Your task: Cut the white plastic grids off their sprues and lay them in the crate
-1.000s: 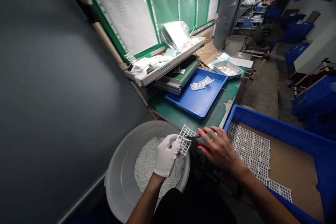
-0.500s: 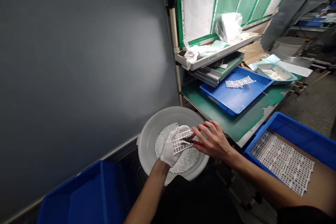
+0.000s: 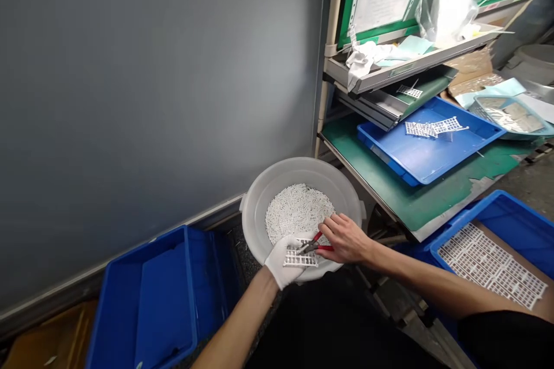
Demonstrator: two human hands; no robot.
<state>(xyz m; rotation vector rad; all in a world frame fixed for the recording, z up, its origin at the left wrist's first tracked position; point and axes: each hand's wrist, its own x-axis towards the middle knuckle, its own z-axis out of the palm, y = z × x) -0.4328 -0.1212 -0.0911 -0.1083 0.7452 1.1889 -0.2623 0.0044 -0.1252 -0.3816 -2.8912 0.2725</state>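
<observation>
My left hand (image 3: 283,259), in a white glove, is closed on a white plastic grid (image 3: 305,259) over the near side of a round tub (image 3: 255,207). My bare right hand (image 3: 346,238) grips red-handled cutting pliers (image 3: 321,248). The jaws of the pliers lie over the grid's upper part, close to the gloved fingers; whether they touch a bar I cannot tell. A heap of small white plastic pieces (image 3: 298,207) covers the tub's bottom, and another grid piece (image 3: 286,225) lies on the heap.
Rows of white grids (image 3: 489,265) lie in a blue crate (image 3: 515,207) at right. A blue tray (image 3: 415,155) with several grids rests on the green bench (image 3: 389,196). Blue bins (image 3: 167,300) stand at lower left, beside a grey wall (image 3: 164,98).
The view has swung left, so bench and tray appear farther right. My hands with the grid and pliers have come to the tub's near side. The grid now lies flatter.
</observation>
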